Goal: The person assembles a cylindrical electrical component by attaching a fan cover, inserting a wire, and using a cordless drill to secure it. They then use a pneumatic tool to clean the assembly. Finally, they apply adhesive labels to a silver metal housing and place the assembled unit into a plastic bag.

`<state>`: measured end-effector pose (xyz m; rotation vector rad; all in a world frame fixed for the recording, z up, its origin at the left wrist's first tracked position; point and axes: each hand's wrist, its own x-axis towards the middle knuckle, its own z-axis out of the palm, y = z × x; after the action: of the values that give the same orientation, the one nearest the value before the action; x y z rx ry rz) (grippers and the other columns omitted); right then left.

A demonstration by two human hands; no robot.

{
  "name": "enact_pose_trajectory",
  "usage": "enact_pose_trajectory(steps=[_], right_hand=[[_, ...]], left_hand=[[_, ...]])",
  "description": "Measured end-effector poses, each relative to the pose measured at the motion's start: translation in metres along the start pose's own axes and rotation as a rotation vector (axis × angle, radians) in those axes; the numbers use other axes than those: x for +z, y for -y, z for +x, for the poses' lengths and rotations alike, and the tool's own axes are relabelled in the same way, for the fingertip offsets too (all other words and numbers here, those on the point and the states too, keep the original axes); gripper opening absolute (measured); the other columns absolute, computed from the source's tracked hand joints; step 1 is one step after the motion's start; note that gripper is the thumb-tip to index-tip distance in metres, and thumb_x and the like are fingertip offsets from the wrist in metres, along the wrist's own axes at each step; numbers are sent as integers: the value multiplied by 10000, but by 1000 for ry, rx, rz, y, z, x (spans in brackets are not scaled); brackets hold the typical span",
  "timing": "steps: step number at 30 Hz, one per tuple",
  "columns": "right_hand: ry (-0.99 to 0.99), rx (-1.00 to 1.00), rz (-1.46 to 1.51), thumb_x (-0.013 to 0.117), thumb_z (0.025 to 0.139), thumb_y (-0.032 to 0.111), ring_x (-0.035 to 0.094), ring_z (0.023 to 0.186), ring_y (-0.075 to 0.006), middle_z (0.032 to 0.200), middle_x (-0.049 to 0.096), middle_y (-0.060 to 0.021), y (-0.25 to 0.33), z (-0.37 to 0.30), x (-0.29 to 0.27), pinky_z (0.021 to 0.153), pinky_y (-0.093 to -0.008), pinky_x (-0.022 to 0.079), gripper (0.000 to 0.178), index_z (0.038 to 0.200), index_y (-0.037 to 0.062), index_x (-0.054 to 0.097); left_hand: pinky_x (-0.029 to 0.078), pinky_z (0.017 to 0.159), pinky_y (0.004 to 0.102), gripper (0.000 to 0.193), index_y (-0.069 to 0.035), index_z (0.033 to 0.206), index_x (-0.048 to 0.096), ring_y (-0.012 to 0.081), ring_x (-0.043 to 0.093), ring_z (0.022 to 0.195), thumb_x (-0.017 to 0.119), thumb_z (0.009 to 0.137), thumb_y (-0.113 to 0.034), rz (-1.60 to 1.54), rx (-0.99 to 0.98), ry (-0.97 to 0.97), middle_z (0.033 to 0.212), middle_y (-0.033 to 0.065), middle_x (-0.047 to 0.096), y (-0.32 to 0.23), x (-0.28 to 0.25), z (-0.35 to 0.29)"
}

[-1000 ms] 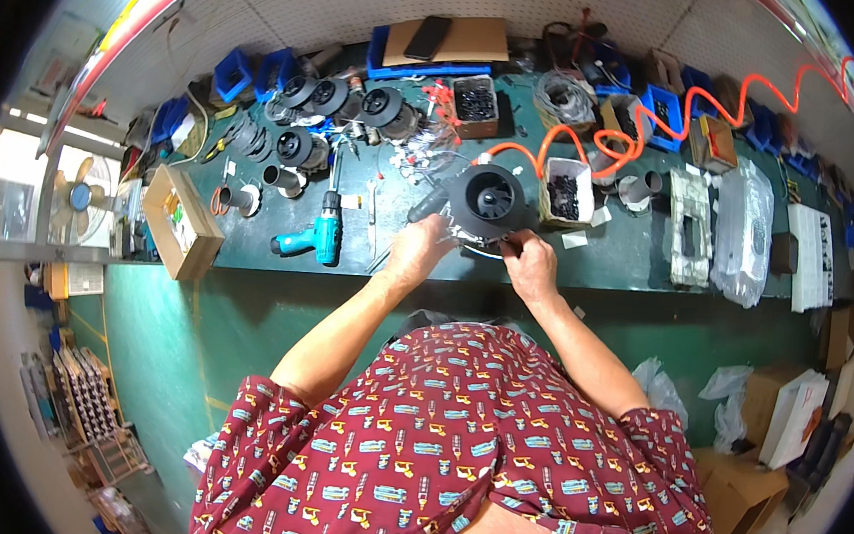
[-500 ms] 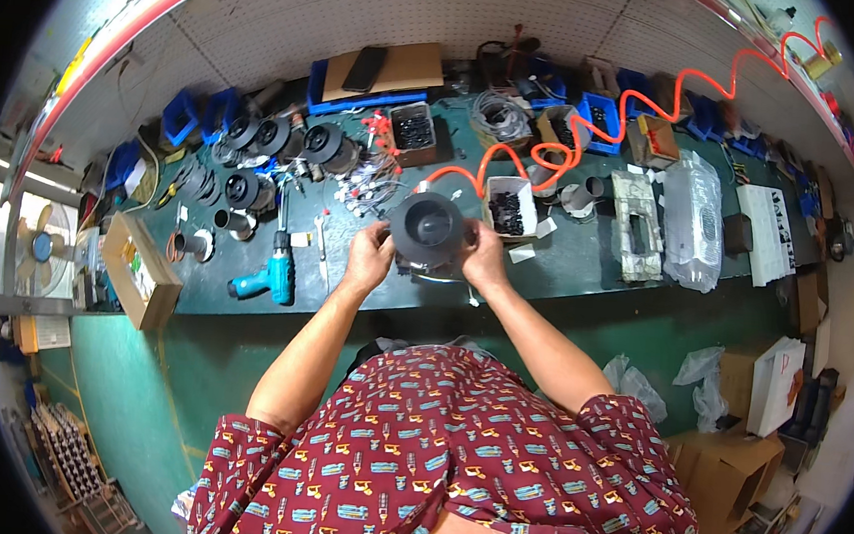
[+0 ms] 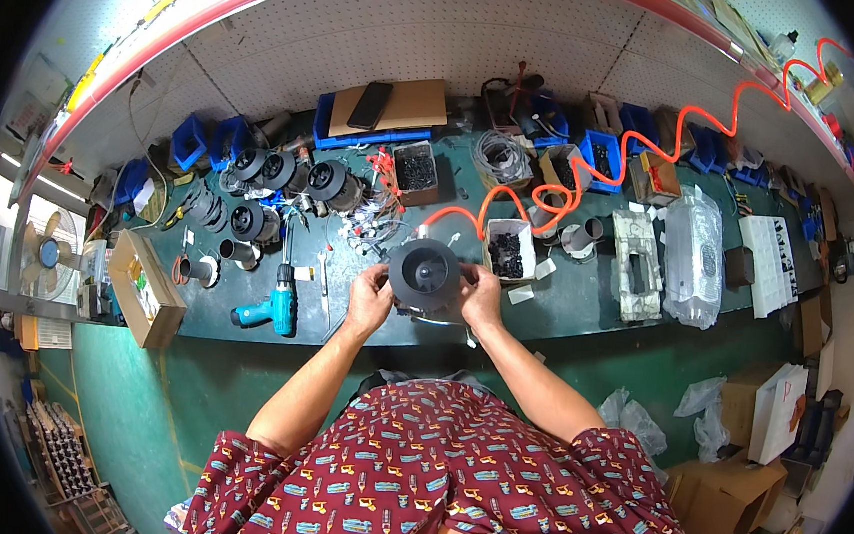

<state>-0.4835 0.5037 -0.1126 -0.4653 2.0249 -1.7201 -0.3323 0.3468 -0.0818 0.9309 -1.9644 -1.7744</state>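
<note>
Near the bench's front edge, a black round housing (image 3: 426, 275) with a deep bowl and a small hub at its centre is between my hands. My left hand (image 3: 371, 301) grips its left side, fingers closed. On the opposite side my right hand (image 3: 481, 297) holds it too, thumb and fingers pinched against the edge. What lies under the housing is mostly hidden by it. A white box of small black parts (image 3: 511, 251) stands just beyond my right hand. To the left lie a teal power drill (image 3: 278, 306) and a thin metal tool (image 3: 325, 284).
Several similar black motor-like units (image 3: 333, 185) stand at the back left beside tangled wires (image 3: 375, 221). A coiled orange air hose (image 3: 613, 138) runs across to the upper right. Rightward lie a grey frame (image 3: 636, 265) and a plastic-wrapped piece (image 3: 694, 258). A cardboard box (image 3: 144, 290) sits at the left edge.
The view has tilted, so the bench sits lower in the picture. Both hands keep hold of the housing, whose bowl and hub now face me more squarely.
</note>
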Motion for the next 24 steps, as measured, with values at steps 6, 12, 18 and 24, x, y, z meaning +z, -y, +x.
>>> enact_pose_trajectory(steps=[6, 12, 18, 24], right_hand=[[105, 226, 745, 662, 1000, 99, 647, 866, -137, 988, 690, -63, -6, 29, 16, 775, -282, 529, 145, 1075, -24, 668], [143, -41, 403, 608, 1046, 249, 562, 860, -84, 902, 623, 3, -7, 22, 29, 779, -261, 480, 227, 1025, 25, 639], [171, 15, 443, 571, 1043, 263, 532, 821, -79, 872, 599, 8, -8, 26, 33, 741, -261, 465, 256, 988, 19, 631], [123, 57, 397, 597, 1032, 260, 533, 817, -79, 868, 598, 9, 3, 23, 33, 737, -260, 461, 253, 966, 19, 634]], left_hand=[[536, 770, 244, 306, 0, 1209, 642, 81, 644, 919, 714, 922, -77, -175, 121, 18, 1069, 44, 700, 24, 11, 33], [510, 763, 236, 164, -53, 1089, 651, 69, 594, 861, 673, 927, -30, -362, 76, -16, 968, -12, 662, 23, 28, 29], [510, 797, 240, 70, -34, 1040, 656, 78, 594, 882, 631, 999, -84, -508, -39, -38, 982, -7, 664, 34, 27, 31], [509, 832, 253, 133, -1, 1034, 644, 99, 598, 909, 595, 1038, -125, -400, 16, -49, 972, 13, 666, 27, 25, 34]])
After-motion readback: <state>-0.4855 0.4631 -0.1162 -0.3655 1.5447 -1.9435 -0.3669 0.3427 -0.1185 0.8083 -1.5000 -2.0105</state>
